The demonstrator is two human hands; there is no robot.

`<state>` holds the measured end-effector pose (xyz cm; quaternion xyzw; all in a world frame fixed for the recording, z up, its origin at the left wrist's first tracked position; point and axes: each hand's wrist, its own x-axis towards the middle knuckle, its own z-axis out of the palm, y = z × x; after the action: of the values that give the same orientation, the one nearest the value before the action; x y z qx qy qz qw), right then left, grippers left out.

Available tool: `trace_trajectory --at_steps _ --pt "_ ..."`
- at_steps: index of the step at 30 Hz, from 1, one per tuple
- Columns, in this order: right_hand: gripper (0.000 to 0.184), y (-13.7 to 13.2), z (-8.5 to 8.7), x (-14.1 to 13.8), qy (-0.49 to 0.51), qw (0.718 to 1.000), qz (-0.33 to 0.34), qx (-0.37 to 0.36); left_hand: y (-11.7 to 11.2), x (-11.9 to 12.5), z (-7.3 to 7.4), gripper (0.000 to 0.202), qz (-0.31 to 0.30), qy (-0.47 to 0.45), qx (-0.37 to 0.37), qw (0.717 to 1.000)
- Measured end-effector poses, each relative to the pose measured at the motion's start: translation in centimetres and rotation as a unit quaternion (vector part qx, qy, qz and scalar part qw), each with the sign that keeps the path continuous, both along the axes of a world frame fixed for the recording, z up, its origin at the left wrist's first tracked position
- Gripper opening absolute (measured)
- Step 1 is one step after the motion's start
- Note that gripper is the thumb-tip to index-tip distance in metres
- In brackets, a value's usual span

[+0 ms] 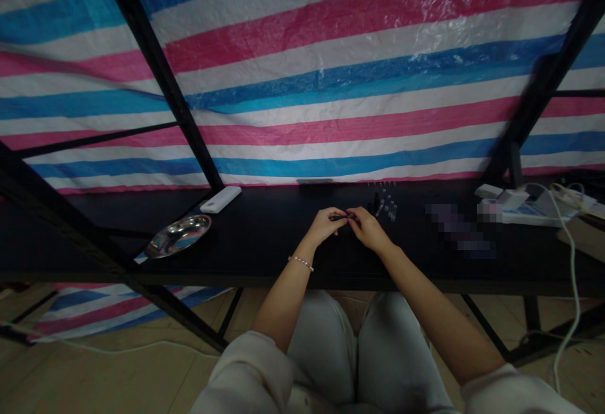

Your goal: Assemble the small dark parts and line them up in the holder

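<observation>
My left hand [323, 225] and my right hand [368, 229] meet above the black table, fingertips close together. Between them is a small, slim dark object [338, 217], pinched from both sides; its kind is too small to make out. A beaded bracelet [301, 263] circles my left wrist. Just beyond my right hand stand and lie several small clear pieces [391, 210], like little caps or tubes. Beside these, a short dark upright piece [377, 202] shows.
A shiny metal dish [179, 236] and a white power bank-like box [221, 200] sit at the left, by black frame posts. At the right lie a blurred-out item [458, 231], a white power strip [529, 214] and a hanging white cable [573, 275]. Striped sheeting [331, 130] hangs behind.
</observation>
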<state>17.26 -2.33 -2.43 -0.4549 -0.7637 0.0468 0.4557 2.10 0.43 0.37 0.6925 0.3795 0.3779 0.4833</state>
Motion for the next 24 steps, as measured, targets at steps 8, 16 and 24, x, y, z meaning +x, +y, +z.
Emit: trace_trajectory --at_steps 8,16,24 --pt "0.028 -0.1 -0.2 -0.3 0.006 1.0 0.011 -0.018 0.0 0.2 0.0 0.019 0.004 -0.008 -0.003 1.0" --pt "0.035 -0.8 1.0 0.0 0.032 0.998 -0.043 -0.019 0.9 0.9 -0.5 0.014 0.042 0.051 0.033 0.997" --pt "0.026 -1.1 1.7 0.4 0.098 0.984 -0.145 0.046 3.9 2.9 0.1 0.01 0.063 0.215 0.152 0.963"
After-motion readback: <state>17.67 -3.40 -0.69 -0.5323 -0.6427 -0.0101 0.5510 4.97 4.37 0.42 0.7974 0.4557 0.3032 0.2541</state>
